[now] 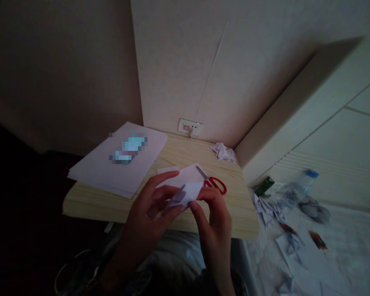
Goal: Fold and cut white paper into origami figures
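Note:
Between my two hands, above the front of a small wooden table (234,209), is a partly folded piece of white paper (189,193). My left hand (155,203) grips its left side, with the thumb below and the index finger raised over it. The thumb and index finger of my right hand (212,211) pinch its right corner. Just behind the folded paper lies a flat white sheet (191,172), partly hidden by my hands. Red-handled scissors (214,183) rest with their blades on that sheet, close to my right hand.
A stack of white paper (111,181) covers the table's left, with a blurred-out phone (129,148) on top. Folded paper pieces (223,152) sit at the back right corner. A wall socket (190,128) is behind. To the right are a blue-capped bottle (302,185) and more folded papers (266,209).

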Demonstrator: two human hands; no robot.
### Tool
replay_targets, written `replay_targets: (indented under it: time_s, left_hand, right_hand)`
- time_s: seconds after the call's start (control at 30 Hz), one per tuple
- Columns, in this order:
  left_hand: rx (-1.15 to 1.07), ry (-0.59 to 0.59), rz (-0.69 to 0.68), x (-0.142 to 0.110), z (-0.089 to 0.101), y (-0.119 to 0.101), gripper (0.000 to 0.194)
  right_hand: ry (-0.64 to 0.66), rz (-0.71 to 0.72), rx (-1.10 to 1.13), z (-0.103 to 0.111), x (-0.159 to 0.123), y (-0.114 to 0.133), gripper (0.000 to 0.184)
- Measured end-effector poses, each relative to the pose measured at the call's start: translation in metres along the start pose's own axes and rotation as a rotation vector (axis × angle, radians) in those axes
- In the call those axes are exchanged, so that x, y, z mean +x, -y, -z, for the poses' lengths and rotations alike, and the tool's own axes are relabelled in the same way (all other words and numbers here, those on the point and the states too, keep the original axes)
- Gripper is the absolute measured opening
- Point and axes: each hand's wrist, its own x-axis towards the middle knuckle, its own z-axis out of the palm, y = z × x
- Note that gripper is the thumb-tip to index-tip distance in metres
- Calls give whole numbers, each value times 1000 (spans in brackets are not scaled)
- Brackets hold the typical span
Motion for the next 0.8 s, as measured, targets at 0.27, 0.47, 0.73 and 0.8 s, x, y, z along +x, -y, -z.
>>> replay_targets:
  time_s: [0.27, 0.47, 0.73, 0.8]
  left_hand:
    - [84, -26, -16, 4, 1, 5, 5]
    - [151, 9, -30, 9, 7, 4, 6]
    - [61, -60, 81, 11, 7, 4, 12]
    - [18, -41, 69, 12, 7, 4, 11]
  right_hand:
    - [57, 31, -90, 1, -2, 1, 9]
    - [64, 68, -160, 2, 2, -2, 10]
    - [129, 7, -51, 2, 6, 2, 10]
    - [119, 0, -60, 3, 7, 2, 13]
